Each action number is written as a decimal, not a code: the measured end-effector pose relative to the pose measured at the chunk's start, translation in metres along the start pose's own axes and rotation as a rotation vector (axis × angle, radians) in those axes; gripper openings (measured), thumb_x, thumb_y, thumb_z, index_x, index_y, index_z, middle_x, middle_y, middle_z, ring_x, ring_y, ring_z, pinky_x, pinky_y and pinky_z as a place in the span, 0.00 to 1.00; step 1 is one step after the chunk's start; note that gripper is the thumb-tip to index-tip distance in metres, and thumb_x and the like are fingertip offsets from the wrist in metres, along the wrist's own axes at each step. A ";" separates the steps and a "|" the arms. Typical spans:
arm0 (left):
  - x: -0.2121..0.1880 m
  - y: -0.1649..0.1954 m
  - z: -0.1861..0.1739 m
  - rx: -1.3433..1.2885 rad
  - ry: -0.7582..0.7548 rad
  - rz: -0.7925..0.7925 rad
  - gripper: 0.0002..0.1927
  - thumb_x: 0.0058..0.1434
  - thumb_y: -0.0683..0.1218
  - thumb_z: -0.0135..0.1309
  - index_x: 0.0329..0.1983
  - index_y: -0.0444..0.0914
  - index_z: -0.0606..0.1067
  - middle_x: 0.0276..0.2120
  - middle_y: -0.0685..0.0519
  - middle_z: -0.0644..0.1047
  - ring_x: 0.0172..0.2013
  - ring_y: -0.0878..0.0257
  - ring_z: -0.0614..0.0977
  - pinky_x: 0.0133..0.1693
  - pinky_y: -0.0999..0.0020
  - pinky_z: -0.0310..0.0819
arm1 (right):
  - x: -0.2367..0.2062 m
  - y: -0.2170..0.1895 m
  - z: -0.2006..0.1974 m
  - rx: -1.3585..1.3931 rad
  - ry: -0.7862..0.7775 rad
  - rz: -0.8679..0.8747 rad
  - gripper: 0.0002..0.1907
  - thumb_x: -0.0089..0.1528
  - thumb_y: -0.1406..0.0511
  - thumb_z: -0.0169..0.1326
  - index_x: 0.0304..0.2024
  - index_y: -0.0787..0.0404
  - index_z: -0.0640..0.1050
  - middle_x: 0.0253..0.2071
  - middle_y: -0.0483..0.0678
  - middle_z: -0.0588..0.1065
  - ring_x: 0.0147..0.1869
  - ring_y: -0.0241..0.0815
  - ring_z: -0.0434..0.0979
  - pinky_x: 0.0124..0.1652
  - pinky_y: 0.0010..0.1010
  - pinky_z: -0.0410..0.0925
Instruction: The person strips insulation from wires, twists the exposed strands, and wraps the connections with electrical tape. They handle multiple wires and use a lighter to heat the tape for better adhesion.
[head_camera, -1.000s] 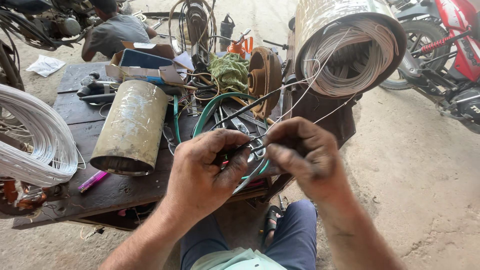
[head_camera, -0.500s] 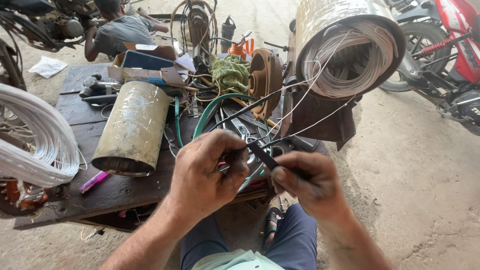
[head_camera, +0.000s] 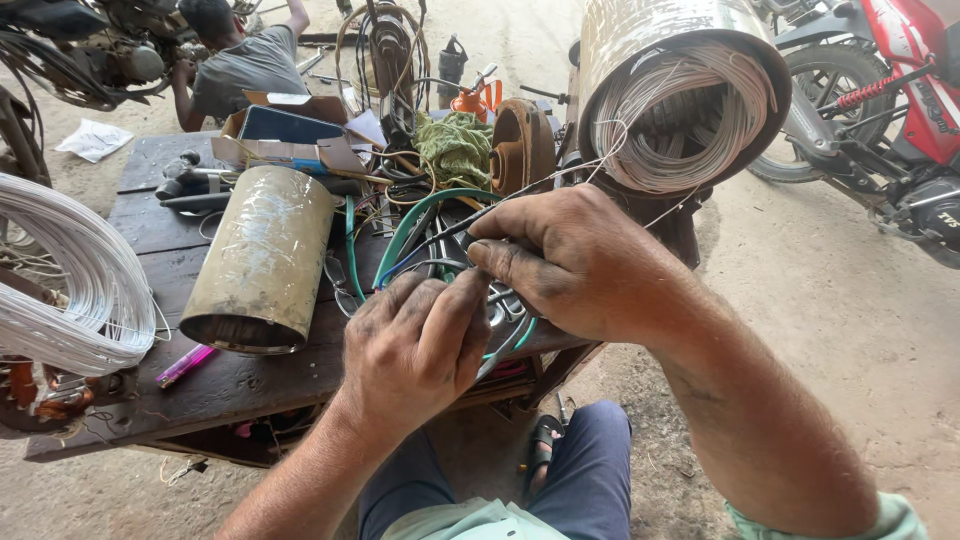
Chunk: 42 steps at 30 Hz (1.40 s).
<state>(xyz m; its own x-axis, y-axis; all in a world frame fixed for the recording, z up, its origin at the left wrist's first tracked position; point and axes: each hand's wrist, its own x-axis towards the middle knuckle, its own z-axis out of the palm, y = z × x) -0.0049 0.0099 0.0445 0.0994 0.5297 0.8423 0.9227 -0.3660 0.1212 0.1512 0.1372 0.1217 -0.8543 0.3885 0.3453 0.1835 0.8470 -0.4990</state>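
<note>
One view from your head, looking down and forward, close over your left hand (head_camera: 415, 345) and right hand (head_camera: 575, 260), dark bench (head_camera: 160, 225) just beyond, sandy floor (head_camera: 800, 290) around.

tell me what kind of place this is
Probably an open-air motor rewinding or repair workshop. A motor stator packed with wire windings sits on a cluttered workbench, a white wire coil lies at left, and a red motorcycle is parked on the dirt floor.

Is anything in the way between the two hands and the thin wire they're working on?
Nothing visible is. The left hand and the right hand both pinch the thin wire with their fingers, right above the dark workbench. The wire runs up to the big metal cylinder wound with wire coils.
</note>
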 end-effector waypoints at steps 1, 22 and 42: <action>0.001 0.000 0.000 -0.045 0.001 -0.043 0.15 0.60 0.41 0.61 0.50 0.33 0.75 0.32 0.49 0.78 0.34 0.52 0.82 0.37 0.59 0.77 | -0.005 0.001 0.001 0.076 -0.060 0.203 0.14 0.65 0.60 0.56 0.50 0.59 0.81 0.24 0.45 0.80 0.23 0.30 0.76 0.25 0.28 0.70; 0.009 -0.002 -0.008 -0.455 -0.043 -0.368 0.14 0.57 0.39 0.62 0.46 0.37 0.76 0.33 0.50 0.81 0.35 0.58 0.86 0.38 0.64 0.80 | -0.091 0.030 0.071 0.891 0.313 0.072 0.09 0.68 0.67 0.59 0.47 0.67 0.82 0.29 0.46 0.79 0.29 0.30 0.77 0.25 0.19 0.68; 0.013 0.004 -0.007 -0.341 -0.048 -0.316 0.12 0.60 0.40 0.62 0.47 0.37 0.78 0.37 0.47 0.83 0.39 0.52 0.86 0.42 0.60 0.80 | -0.044 0.021 0.029 0.804 0.338 0.163 0.11 0.68 0.62 0.61 0.43 0.66 0.81 0.27 0.44 0.77 0.27 0.29 0.73 0.28 0.18 0.67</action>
<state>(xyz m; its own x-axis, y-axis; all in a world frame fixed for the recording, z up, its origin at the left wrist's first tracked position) -0.0023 0.0096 0.0593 -0.1422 0.6874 0.7122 0.7360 -0.4076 0.5405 0.1788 0.1269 0.0730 -0.6344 0.6765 0.3740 -0.2155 0.3100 -0.9260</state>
